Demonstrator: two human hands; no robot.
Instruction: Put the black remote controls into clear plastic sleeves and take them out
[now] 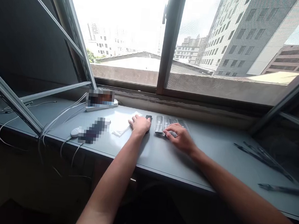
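Both my arms reach forward onto a grey shelf (pixel 214 149) below a window. My left hand (pixel 140 125) lies curled over a small black device (pixel 148 118), whose far end shows past my fingers. My right hand (pixel 180 137) rests with fingers spread on a grey flat tray-like object (pixel 161 122) with several cells. A white cloth or tissue (pixel 123 125) lies just left of my left hand.
A white power strip (pixel 100 106) and several white cables (pixel 57 121) sit at the left, with a white mouse (pixel 74 132) near the shelf's front edge. Slanted metal frame bars (pixel 14 102) cross the left side. Thin dark rods (pixel 263 158) lie at the right.
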